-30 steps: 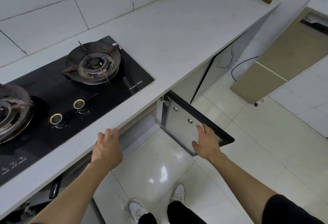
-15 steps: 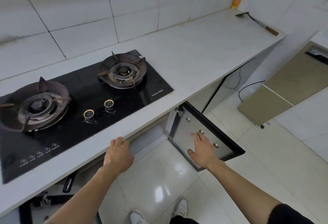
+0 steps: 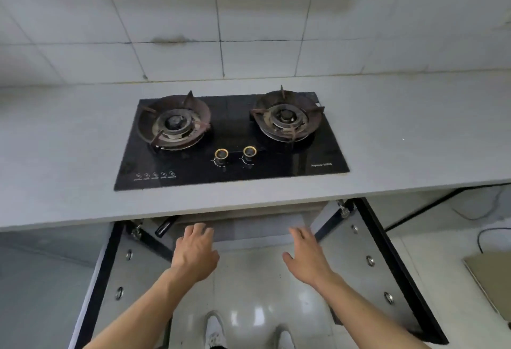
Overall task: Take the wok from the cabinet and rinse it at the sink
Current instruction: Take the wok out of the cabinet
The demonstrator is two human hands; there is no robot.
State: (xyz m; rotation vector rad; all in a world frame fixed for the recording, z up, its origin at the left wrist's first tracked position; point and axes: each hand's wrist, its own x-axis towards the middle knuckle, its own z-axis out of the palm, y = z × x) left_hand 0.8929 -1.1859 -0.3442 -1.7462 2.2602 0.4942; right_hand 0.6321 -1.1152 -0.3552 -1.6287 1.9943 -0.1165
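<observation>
The cabinet under the hob stands with both doors swung out, the left door (image 3: 110,274) and the right door (image 3: 367,263). A black handle (image 3: 166,227), probably the wok's, pokes out under the counter edge at the opening's upper left; the pan itself is hidden. My left hand (image 3: 195,252) reaches into the opening just right of that handle, fingers relaxed and empty. My right hand (image 3: 305,254) is spread, empty, near the right door's inner edge.
A black two-burner gas hob (image 3: 232,138) is set into the grey countertop (image 3: 83,138), whose front edge overhangs the cabinet. White tiled wall behind. A cable (image 3: 486,234) and a beige panel (image 3: 489,276) lie on the tiled floor at right. My shoes (image 3: 215,329) are below.
The view has swung left to face the hob squarely. My right hand has left the right door's inner face and both hands now reach toward the cabinet opening between the two open doors.
</observation>
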